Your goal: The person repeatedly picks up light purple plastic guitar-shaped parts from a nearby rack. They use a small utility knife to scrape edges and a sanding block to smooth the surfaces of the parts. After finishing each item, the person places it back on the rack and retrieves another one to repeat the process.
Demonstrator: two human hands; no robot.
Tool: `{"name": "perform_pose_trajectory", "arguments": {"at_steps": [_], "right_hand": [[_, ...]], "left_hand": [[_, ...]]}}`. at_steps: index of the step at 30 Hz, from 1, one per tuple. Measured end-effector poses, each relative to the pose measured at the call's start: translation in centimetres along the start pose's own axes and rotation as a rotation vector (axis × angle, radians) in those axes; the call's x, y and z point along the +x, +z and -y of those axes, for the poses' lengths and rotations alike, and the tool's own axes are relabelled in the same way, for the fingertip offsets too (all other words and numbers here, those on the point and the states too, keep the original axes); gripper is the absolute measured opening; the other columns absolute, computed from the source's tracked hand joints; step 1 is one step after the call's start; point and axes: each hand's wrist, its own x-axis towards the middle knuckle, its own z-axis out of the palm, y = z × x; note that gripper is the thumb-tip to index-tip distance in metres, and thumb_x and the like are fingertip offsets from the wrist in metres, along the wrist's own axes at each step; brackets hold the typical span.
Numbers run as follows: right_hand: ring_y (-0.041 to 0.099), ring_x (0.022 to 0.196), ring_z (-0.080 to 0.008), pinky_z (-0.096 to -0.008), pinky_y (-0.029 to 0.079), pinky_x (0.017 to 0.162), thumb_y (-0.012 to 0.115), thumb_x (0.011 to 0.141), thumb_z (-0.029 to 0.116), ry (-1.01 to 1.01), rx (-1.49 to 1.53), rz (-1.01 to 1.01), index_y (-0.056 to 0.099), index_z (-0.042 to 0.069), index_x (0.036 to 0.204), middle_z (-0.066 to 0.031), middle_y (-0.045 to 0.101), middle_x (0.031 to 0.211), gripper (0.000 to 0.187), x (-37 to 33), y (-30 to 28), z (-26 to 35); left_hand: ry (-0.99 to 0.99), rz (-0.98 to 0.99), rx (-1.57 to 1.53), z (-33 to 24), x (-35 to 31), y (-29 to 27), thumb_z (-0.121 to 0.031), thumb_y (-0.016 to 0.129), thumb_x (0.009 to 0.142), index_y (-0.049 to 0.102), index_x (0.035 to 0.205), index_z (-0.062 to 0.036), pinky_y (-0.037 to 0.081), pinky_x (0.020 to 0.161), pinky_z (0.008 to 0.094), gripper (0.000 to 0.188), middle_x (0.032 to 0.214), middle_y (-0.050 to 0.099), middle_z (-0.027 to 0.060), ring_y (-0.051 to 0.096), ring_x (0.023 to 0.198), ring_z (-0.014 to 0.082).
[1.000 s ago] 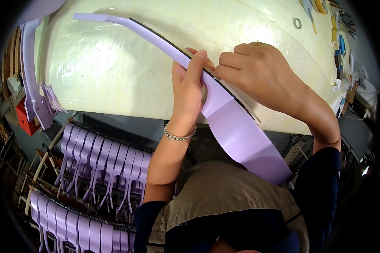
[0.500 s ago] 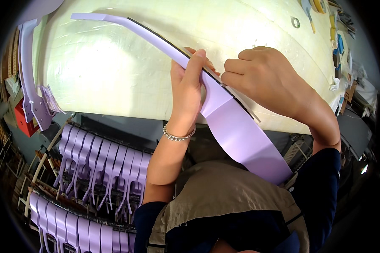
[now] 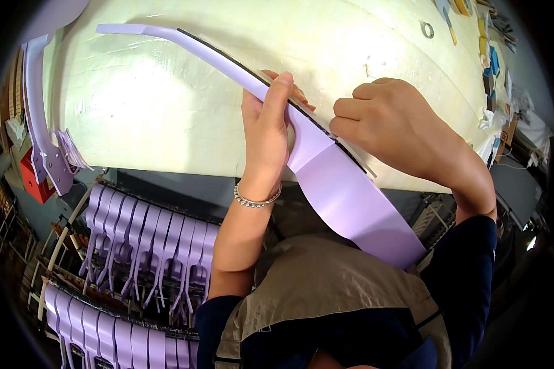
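A pale purple ukulele (image 3: 358, 200) is turned on its side, its body close to my apron and its neck slanting up to the far left. My left hand (image 3: 269, 120) is closed round the neck near the body, thumb over the side. Along the neck runs the dark edge of a fretboard (image 3: 218, 52). My right hand (image 3: 391, 126) is curled with its fingertips down beside the fretboard, close to where neck meets body. Whatever its fingers pinch is hidden behind the knuckles.
A pale covered worktable (image 3: 160, 117) lies beneath. At the left edge stands another purple neck (image 3: 40, 117) beside a red box (image 3: 36, 178). Racks of several hanging purple necks (image 3: 148, 234) fill the lower left. A tape roll (image 3: 427, 29) and tools lie at the far right.
The ukulele and my left hand have shifted slightly left. My right hand has moved a little right and nearer to me, its fingers still curled.
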Motion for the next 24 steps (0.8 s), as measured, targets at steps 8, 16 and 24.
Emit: {"name": "perform_pose_trajectory", "arguments": {"at_steps": [8,16,24], "right_hand": [[0.052,0.062,-0.0179,-0.0305,0.045,0.055,0.057,0.066,0.01,0.019,-0.073,-0.106,0.054,0.01,0.071,-0.0007,0.048,0.067,0.006,1.5,0.9,-0.4],[0.051,0.061,-0.0177,-0.0295,0.045,0.055,0.057,0.065,0.011,0.011,0.013,0.011,0.053,0.01,0.069,-0.0009,0.048,0.067,0.006,-1.0,0.3,0.0],[0.05,0.06,-0.0174,-0.0299,0.044,0.054,0.058,0.064,0.011,0.014,-0.016,-0.035,0.051,0.01,0.068,-0.0014,0.046,0.066,0.008,-1.0,0.7,0.1]], "left_hand": [[0.02,0.031,0.023,-0.1,0.0,-0.2,-0.018,0.052,0.089,0.043,0.086,-0.0042,0.046,0.057,0.0261,0.017,0.069,0.055,0.007,0.052,0.061,0.0124],[0.004,0.007,0.042,-0.1,0.0,0.1,-0.024,0.056,0.086,0.047,0.085,-0.0043,0.05,0.063,0.0315,0.021,0.069,0.052,0.0051,0.053,0.068,0.0157],[-0.001,-0.018,0.054,-0.2,-0.1,0.2,-0.025,0.056,0.086,0.047,0.082,-0.0052,0.049,0.063,0.0314,0.021,0.069,0.052,0.0046,0.053,0.068,0.0152]]}}
